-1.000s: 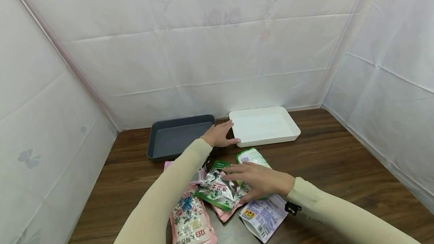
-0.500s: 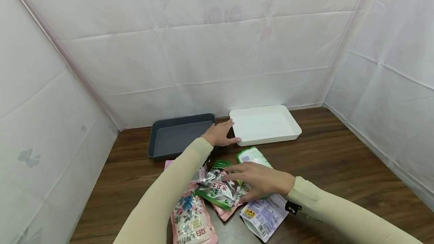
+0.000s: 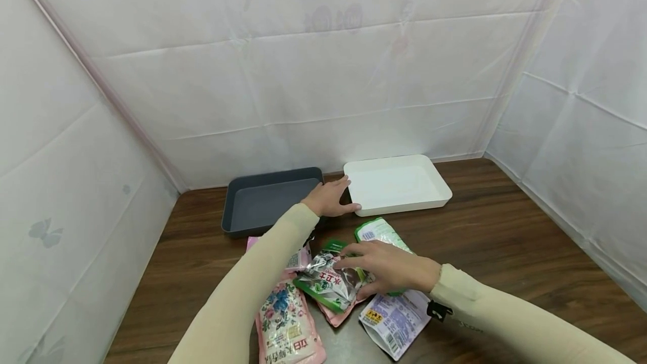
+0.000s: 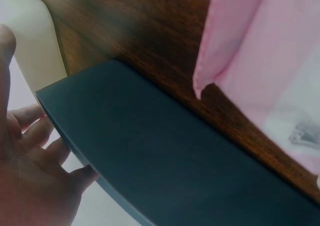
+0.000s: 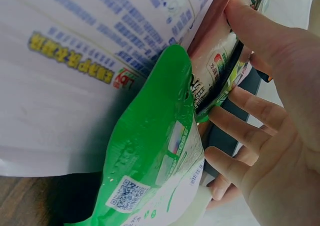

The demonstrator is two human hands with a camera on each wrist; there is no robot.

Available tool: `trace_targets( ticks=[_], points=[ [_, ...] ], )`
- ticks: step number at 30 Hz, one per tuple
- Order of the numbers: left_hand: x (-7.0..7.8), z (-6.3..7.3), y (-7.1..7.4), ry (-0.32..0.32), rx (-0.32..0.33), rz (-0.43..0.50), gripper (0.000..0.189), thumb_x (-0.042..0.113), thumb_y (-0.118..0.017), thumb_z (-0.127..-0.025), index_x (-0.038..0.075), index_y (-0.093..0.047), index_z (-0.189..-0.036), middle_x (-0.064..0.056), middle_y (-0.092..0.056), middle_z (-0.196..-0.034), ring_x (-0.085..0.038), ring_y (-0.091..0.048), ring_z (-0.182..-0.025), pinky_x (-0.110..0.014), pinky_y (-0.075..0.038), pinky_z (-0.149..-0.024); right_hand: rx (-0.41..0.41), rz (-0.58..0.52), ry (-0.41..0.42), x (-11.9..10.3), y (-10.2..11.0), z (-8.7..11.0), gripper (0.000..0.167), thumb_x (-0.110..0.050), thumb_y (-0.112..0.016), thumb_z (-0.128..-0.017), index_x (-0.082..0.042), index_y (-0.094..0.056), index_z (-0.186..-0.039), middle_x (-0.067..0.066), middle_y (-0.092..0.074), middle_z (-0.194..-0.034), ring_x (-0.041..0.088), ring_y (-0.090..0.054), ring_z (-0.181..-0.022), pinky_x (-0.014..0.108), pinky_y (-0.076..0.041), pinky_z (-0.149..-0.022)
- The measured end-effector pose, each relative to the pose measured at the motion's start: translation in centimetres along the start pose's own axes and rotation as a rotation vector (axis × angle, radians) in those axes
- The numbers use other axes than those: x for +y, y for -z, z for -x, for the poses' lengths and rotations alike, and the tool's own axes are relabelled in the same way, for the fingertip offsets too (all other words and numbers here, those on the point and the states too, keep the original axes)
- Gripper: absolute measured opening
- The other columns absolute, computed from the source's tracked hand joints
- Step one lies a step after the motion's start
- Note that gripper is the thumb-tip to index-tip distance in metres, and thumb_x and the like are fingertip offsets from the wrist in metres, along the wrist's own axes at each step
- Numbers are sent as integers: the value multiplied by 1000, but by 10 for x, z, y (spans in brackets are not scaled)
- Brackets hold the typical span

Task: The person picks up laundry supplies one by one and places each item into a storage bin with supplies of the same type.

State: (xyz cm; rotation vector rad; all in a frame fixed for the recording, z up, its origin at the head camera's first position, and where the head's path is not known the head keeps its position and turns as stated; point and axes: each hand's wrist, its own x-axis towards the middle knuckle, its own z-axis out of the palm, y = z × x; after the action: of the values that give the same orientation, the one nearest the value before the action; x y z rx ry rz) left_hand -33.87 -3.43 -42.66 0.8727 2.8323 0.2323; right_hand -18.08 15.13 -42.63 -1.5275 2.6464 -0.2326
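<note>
My left hand (image 3: 329, 199) has its fingers spread over the gap between the dark grey tray (image 3: 263, 205) and the white tray (image 3: 399, 184), by the white tray's left edge. In the left wrist view its fingers (image 4: 37, 133) show beyond the dark tray's rim. My right hand (image 3: 391, 267) is low over a silver and green pouch (image 3: 331, 280), thumb and fingers apart and slightly bent. In the right wrist view its thumb is at a pink pouch (image 5: 212, 60); contact is hard to tell. A green and white pouch (image 5: 145, 131) lies beside its fingers.
A floral pink pouch (image 3: 288, 319), a purple and white pouch (image 3: 396, 322) and a pink pouch (image 3: 298, 257), partly hidden by my left arm, lie in the pile. Both trays stand at the back of the wooden table (image 3: 485, 223), before the white curtain (image 3: 323, 72).
My right hand's fingers have bent a little more and come lower toward the silver and green pouch. The left hand stays at the white tray's edge. The head view shifts slightly.
</note>
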Motion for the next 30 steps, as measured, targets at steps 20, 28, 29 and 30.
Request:
trace_targets(
  ticks=[20, 28, 29, 30],
  points=[
    [0, 4, 0, 6, -8, 4, 87, 65, -52, -100, 13, -25, -164, -8, -18, -171, -29, -34, -151, -57, -21, -123, 22, 42, 24, -2, -3, 6, 53, -32, -71, -99, -24, -56, -149, 4, -57, -146, 22, -56, -132, 46, -51, -104],
    [0, 2, 0, 15, -9, -6, 87, 66, -52, -99, 14, -26, -164, -7, -20, -170, -28, -33, -152, -56, -20, -123, 47, 52, 25, -2, -4, 9, 47, -23, -69, -101, -23, -58, -147, 3, -59, -146, 21, -59, -130, 46, -52, -102],
    [0, 2, -1, 15, -9, -5, 87, 66, -53, -99, 14, -27, -164, -7, -20, -170, -28, -33, -152, -56, -20, -123, 55, 51, 30, -2, -5, 10, 47, -22, -69, -101, -22, -59, -147, 3, -59, -146, 21, -60, -129, 46, -52, -101],
    [0, 2, -1, 15, -10, -6, 87, 66, -53, -99, 14, -27, -164, -7, -20, -170, -28, -33, -152, -56, -20, -123, 64, 53, 36, -2, -5, 11, 47, -21, -69, -101, -22, -59, -146, 3, -60, -145, 21, -60, -128, 45, -53, -101]
  ],
)
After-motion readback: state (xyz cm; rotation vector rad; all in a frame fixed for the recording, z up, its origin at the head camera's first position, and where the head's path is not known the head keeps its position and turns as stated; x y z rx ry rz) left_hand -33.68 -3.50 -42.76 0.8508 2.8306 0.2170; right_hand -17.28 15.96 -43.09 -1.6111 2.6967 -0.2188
